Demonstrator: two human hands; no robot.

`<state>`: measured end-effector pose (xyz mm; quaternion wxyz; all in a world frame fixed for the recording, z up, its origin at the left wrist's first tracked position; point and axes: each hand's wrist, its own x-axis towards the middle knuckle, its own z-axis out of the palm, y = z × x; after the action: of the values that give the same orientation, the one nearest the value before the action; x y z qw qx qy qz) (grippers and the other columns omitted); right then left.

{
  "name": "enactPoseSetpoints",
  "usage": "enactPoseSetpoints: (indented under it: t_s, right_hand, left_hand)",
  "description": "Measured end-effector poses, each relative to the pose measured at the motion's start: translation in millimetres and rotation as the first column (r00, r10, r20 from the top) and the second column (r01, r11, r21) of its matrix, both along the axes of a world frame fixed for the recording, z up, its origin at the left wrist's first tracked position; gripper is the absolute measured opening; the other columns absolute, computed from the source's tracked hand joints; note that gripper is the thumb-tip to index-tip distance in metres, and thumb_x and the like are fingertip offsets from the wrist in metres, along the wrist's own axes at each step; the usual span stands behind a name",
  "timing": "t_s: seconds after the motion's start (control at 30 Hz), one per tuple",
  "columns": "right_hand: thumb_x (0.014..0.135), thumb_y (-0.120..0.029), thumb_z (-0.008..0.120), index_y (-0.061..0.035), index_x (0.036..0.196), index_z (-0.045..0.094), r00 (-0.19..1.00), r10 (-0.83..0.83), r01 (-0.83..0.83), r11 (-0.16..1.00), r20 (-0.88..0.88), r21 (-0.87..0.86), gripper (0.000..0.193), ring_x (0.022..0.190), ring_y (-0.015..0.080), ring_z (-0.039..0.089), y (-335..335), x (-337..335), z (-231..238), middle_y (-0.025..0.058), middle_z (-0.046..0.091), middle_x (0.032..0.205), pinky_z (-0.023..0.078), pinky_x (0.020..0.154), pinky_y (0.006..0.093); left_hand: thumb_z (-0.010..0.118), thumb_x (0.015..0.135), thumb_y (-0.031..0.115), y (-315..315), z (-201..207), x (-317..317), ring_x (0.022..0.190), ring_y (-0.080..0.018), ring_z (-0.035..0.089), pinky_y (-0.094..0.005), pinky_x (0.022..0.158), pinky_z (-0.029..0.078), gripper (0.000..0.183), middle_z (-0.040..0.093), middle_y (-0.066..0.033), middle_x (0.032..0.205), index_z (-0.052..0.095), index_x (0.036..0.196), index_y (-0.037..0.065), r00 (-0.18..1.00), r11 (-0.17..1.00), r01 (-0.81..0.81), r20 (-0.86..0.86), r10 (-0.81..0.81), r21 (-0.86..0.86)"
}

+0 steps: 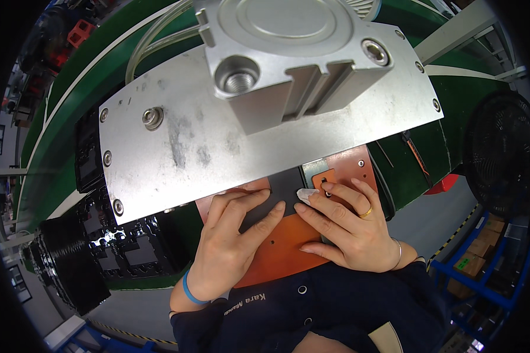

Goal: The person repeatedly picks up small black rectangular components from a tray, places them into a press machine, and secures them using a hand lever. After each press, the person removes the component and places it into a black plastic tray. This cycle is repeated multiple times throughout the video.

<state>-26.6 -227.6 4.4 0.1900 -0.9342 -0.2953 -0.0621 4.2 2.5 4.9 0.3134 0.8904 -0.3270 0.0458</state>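
Observation:
A dark grey flat sheet [286,187] lies on an orange-brown base plate [277,250] under the front edge of a metal press plate [176,147]. My left hand [227,244] rests on its left side, fingers stretched forward and thumb on the sheet; the fingertips reach close to the metal edge. On the right, my right hand [350,229] lies with fingers extended, a white cover on one fingertip touching the sheet's right edge. Its other fingers are over a small orange slotted block [322,178] with a screw. Neither hand grips anything visible. The sheet's far end is hidden beneath the metal plate.
A big metal cylinder block [282,53] stands on the press plate. Glossy black moulded trays [138,247] are stacked at left. A black fan [500,153], an orange-and-black cutter [417,154] and a red object [443,184] are at right. Clear hoses [153,47] run behind.

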Motion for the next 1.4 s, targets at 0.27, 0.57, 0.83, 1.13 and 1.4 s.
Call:
enactPoseSetpoints:
  t_s: [0.27, 0.57, 0.83, 1.13, 1.4]
  right_hand:
    - [0.076, -0.039, 0.075, -0.0068, 0.115, 0.067, 1.0, -0.015, 0.013, 0.996, 0.017, 0.085, 0.051, 0.116, 0.0254, 0.05, -2.4, 3.2, 3.4, 0.008, 0.056, 0.131, 0.037, 0.1, 0.0431]
    - [0.078, -0.015, 0.074, 0.0028, 0.113, 0.066, 0.98, -0.195, 0.177, 0.788, -0.033, 0.59, 0.04, 0.103, 0.0286, 0.059, -22.2, 0.5, -5.5, 0.0187, 0.058, 0.115, 0.051, 0.082, 0.0327]
    - [0.08, -0.006, 0.074, 0.0033, 0.108, 0.068, 0.974, -0.068, 0.193, 0.749, -0.216, 0.633, 0.031, 0.062, 0.0103, 0.063, -24.5, 15.2, 16.5, 0.0103, 0.069, 0.086, 0.048, 0.055, 0.0227]
    - [0.084, -0.015, 0.076, 0.0027, 0.098, 0.071, 0.724, 0.276, 0.279, 0.721, -0.633, 0.634, 0.024, 0.05, 0.0057, 0.058, -10.1, 26.9, 23.1, 0.0073, 0.065, 0.063, 0.042, 0.05, 0.0201]
    - [0.079, -0.01, 0.069, -0.0103, 0.092, 0.07, 0.875, 0.472, -0.442, 0.697, 0.102, 0.565, 0.013, 0.083, 0.0207, 0.066, 3.7, 13.6, 22.3, 0.0043, 0.067, 0.097, 0.054, 0.066, 0.0333]
  left_hand:
    - [0.067, 0.068, -0.002, 0.0, 1.4, -0.4, 0.102, -0.0284, 0.055, -0.034, 0.083, 0.051, 0.043, 0.059, -0.0132, 0.113, 0.072, 0.111, 0.005, 1.0, 1.0, 0.003, -0.002, -0.003, 0.008]
    - [0.067, 0.067, -0.004, -1.7, 2.0, 0.1, 0.101, -0.0288, 0.054, -0.0355, 0.084, 0.05, 0.044, 0.06, -0.0139, 0.113, 0.071, 0.11, 0.005, 0.999, 1.0, 0.005, 0.032, -0.005, -0.011]
    - [0.066, 0.07, -0.002, 1.1, 10.3, -16.9, 0.099, -0.0299, 0.053, -0.0377, 0.087, 0.049, 0.048, 0.058, -0.0138, 0.112, 0.068, 0.117, 0.007, 0.978, 0.999, 0.036, 0.205, -0.039, 0.018]
    - [0.079, 0.068, 0.01, 2.3, 19.0, -30.2, 0.098, -0.028, 0.057, -0.0358, 0.088, 0.052, 0.053, 0.06, -0.0128, 0.113, 0.067, 0.119, 0.009, 0.965, 0.998, 0.028, 0.262, -0.013, -0.054]
    - [0.063, 0.086, -0.005, 25.9, 10.4, -23.6, 0.119, -0.0229, 0.056, -0.0347, 0.096, 0.047, 0.054, 0.056, -0.0168, 0.131, 0.046, 0.137, -0.008, 0.153, 0.736, -0.202, -0.763, -0.627, -0.646]
